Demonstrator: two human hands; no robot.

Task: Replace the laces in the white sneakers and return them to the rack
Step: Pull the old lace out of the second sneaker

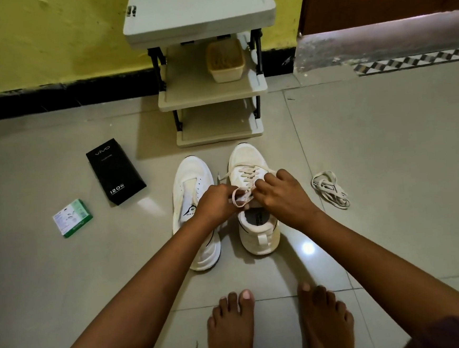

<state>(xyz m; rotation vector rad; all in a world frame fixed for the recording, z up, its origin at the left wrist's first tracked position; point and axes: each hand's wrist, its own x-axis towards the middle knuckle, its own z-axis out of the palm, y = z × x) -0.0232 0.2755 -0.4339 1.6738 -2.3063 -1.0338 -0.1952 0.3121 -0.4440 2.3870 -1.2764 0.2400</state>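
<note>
While my left hand and right hand pinch the lace loop between fingertips over the right sneaker tongue — soft, limp, slippery — I grip near the ends.

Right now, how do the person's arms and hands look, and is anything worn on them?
Both forearms are bare, with no sleeves in view. The left hand and right hand wear no gloves, rings, watch or bracelet that I can see. No markings show.
</note>
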